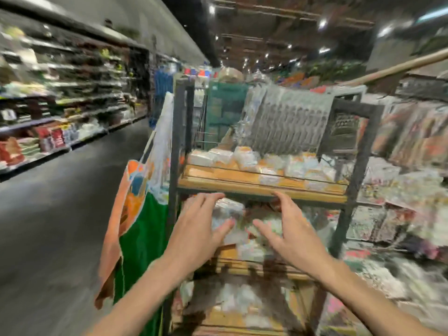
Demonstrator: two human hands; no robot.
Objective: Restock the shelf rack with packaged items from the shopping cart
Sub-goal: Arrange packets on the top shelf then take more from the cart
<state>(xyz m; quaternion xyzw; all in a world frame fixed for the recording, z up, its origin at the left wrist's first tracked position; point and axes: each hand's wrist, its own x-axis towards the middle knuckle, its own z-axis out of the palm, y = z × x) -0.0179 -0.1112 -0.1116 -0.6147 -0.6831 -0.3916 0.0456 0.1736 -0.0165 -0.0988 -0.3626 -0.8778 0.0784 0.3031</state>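
Store aisle under dim ceiling lamps, with a dark smooth floor (60, 202) on my left. The view is smeared by motion, so fine detail is limited.

Left grip (201, 221) and right grip (291, 224) are both apart, fingers straight and spread, thumbs turned toward each other, clamped on nothing. They sit at the mouth of the middle shelf (230, 265), one on either side of a clear-wrapped packet (228, 209). I cannot tell whether my fingertips touch it.

The packaged stock lies in a loose heap on that middle shelf, under the top board (242, 187) of the shelf rack (363, 151). I cannot pick out the shopping cart in this view.

In my judgement the step in hand is seating and squaring packets on this tier. To do it well I should press with flat palms from both sides at once, push the heap back from the front edge, and keep my knuckles below the top board.

- **Packets:** glossy film, soft and pillowy, with white and orange contents. I expect them to slide and crumple rather than stack square.
- **Boards:** pale slatted wood.
- **Wire rail:** a thin wire rail (242, 169) guards the upper row of packets (244, 156).
- **Frame:** dark square-section metal.
- **Silver packs:** flat silver-grey packs (291, 120) lean upright at the back of the top tier.
- **Tote bag:** a fabric tote bag (143, 190) in orange, white and green hangs limp beside the left post.
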